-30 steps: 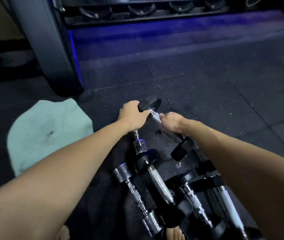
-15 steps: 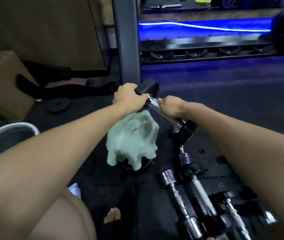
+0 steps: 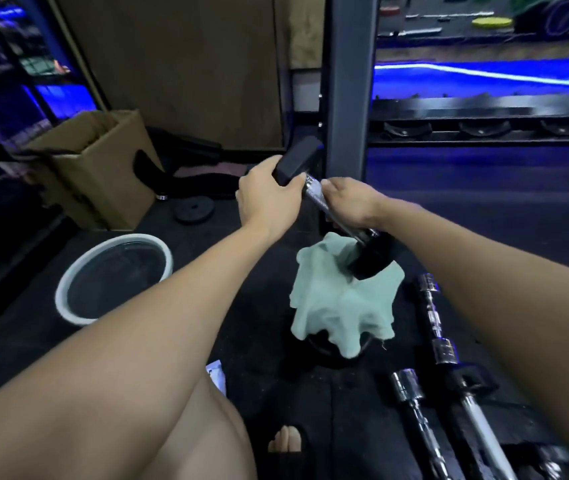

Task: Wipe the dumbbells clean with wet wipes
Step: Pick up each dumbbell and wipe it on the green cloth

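Observation:
I hold one dumbbell [image 3: 317, 195] up in the air with both hands. My left hand [image 3: 269, 199] grips its far black head. My right hand [image 3: 348, 202] grips the chrome handle. The near black head [image 3: 371, 259] hangs above a pale green cloth [image 3: 341, 306], which is draped over a dark round object on the floor. Several other dumbbells [image 3: 438, 334] with chrome handles lie on the black floor at the lower right.
A white-rimmed basin [image 3: 68, 289] stands on the floor at the left. Behind it are a cardboard box [image 3: 103, 174] and a small weight plate [image 3: 193, 209]. A grey rack post [image 3: 345, 81] rises straight ahead. A small white packet [image 3: 217, 374] lies by my knee.
I have lifted the dumbbell off the floor and swung it left, away from the other dumbbells. It now hangs over the green cloth. The view has turned left and up.

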